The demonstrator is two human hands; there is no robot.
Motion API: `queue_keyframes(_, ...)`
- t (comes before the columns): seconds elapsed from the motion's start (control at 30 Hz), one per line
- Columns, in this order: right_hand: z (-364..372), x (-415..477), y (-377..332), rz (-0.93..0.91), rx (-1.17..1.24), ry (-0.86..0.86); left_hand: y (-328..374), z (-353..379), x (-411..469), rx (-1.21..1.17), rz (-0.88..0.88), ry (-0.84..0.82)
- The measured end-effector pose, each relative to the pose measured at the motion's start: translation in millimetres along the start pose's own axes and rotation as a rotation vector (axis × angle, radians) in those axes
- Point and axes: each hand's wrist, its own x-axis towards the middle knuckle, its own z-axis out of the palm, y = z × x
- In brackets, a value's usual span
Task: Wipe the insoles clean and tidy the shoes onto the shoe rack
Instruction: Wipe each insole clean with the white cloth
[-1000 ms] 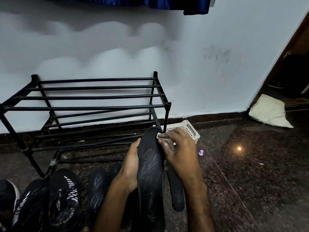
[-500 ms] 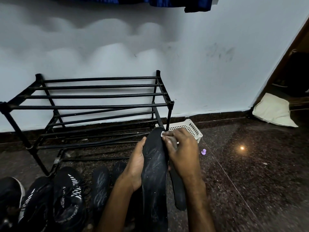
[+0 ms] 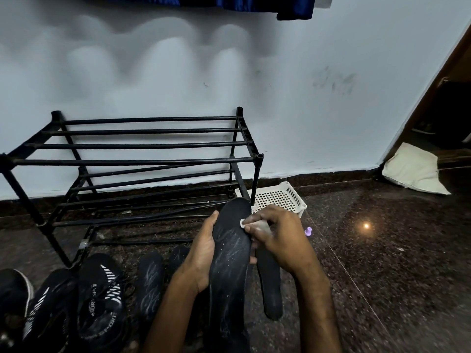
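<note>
Over dark floor, insole lengthwise, toe toward shoe rack.

Pale bluish wall with a few smudges, dark speckled stone floor glossy enough to catch a light spot. Blue cloth hangs along the top edge, and a cream cushion is slumped in the right corner by a wooden doorway.

One head-worn wide-angle camera looks forward and down, low over the near floor, facing the shoe rack at far left against the wall.
</note>
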Motion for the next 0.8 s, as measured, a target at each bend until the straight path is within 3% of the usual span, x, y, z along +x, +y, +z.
queue_keyframes(0.13, -0.2, 2.5, 0.4, 0.004, -0.065, 0.283, 0.9, 4.4, 0.5, 0.034, -0.002, 0.001)
queue_keyframes(0.33, -5.0, -1.4, 0.9, -0.045, 0.008, 0.053, 2.1, 1.0, 0.0, 0.035, -0.005, -0.017)
queue_keyframes(0.5, -4.4, 4.1, 0.0, -0.036, -0.088, 0.224, 0.3, 4.3, 0.6, 0.059, -0.021, -0.024)
queue_keyframes(0.67, -7.9, 0.4, 3.8, 0.033, -0.014, -0.054, 1.5, 2.7, -1.5, 0.050, -0.026, -0.029)
queue_keyframes(0.8, -6.7, 2.8, 2.3, -0.001, -0.106, 0.194, -1.9, 5.5, 1.6, 0.046, -0.037, -0.023)
